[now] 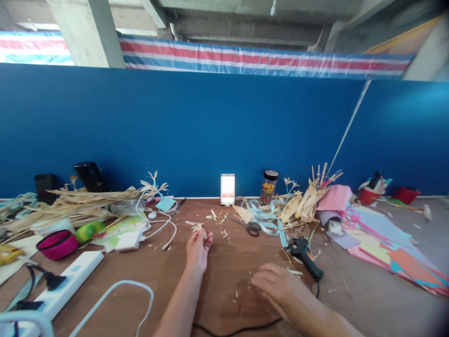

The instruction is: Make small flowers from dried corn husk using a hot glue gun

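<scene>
My left hand (199,248) is closed in a pinch near the middle of the table, with a small pale dried-husk flower (197,227) at its fingertips. The petals spread out above the thumb and fingers; the lower end is hidden in the grip. My right hand (275,283) is low over the brown tabletop, palm down, its fingers stretched to the left and holding nothing. Just beyond it lies a black hot glue gun (306,258). Black-handled scissors (252,228) lie farther back, beside light blue ribbon (277,224). Husk scraps (212,215) are scattered beyond my left hand.
A white power strip (70,283) and cables lie at left, with a pile of dried husks (80,200) behind. A phone-like screen (228,189) and lidded jar (269,187) stand by the blue partition (210,126). Coloured paper (400,252) covers the right side.
</scene>
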Available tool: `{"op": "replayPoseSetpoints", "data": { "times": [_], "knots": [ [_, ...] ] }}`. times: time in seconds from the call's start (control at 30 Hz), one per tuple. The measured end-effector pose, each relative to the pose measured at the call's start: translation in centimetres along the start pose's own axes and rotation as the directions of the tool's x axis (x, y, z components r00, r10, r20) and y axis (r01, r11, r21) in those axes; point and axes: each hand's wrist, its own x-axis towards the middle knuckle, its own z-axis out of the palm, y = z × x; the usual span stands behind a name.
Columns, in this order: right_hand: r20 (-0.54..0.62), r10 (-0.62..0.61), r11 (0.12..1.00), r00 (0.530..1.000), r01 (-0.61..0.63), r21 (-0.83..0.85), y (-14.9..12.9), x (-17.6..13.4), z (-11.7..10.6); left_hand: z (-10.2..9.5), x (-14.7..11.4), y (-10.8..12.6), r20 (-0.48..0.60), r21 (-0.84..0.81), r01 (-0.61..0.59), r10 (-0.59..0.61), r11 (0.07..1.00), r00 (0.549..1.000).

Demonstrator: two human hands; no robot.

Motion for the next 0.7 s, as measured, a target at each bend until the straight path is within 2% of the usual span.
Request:
{"op": "replayPoseSetpoints", "data": {
  "times": [0.13,0.27,0.37,0.43,0.57,0.7],
  "knots": [
    [-0.1,0.128,0.992,0.987,-0.129,-0.01,0.0,3.8,0.1,-0.4,-0.1,0.1,-0.077,0.066,-0.045,0.05,0.997,0.996],
    [-0.077,0.148,0.978,0.986,-0.157,-0.134,-0.2,9.6,1.4,-0.6,-0.2,0.2,-0.106,0.148,-0.136,0.153,0.98,0.982],
    [-0.056,0.164,0.965,0.985,-0.172,-0.197,-0.4,13.4,2.8,-0.7,-0.3,0.1,-0.147,0.203,-0.243,0.275,0.949,0.95],
    [-0.037,0.156,0.965,0.987,-0.161,-0.209,-0.5,14.9,3.6,-0.7,-0.2,0.1,-0.176,0.234,-0.293,0.337,0.927,0.925],
    [0.01,0.148,0.964,0.989,-0.142,-0.226,-0.5,15.0,4.1,-1.0,0.2,-0.1,-0.215,0.287,-0.338,0.404,0.896,0.889],
    [0.05,0.168,0.958,0.985,-0.151,-0.245,-0.3,13.1,3.0,-1.3,0.4,0.1,-0.254,0.337,-0.377,0.469,0.863,0.846]
  ]
}}
